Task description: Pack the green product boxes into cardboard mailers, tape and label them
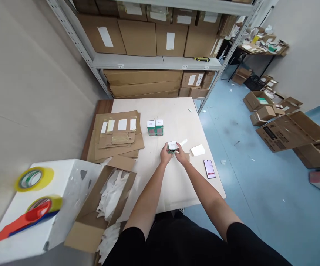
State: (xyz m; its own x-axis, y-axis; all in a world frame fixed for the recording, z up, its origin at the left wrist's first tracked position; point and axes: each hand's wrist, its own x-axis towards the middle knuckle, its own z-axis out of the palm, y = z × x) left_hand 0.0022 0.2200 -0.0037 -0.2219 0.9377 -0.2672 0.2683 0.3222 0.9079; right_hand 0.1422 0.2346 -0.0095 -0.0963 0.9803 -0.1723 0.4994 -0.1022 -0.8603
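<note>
Both hands meet over the middle of the pale table (176,184). My left hand (165,154) and my right hand (181,154) are closed around a small green-and-white box (172,146), held between them just above the tabletop. Two more small green boxes with white tops (155,127) stand side by side a little farther back. To the right of my hands lies a flat white packet (198,150), and a small white strip (183,142) rests near the held box.
A phone (209,169) lies near the table's right edge. Flattened cardboard (118,135) is stacked at left. An open carton of white bags (104,203) and a white box with tape rolls (34,179) and a red tape dispenser (26,218) sit nearby. Shelving with cartons (148,37) stands behind.
</note>
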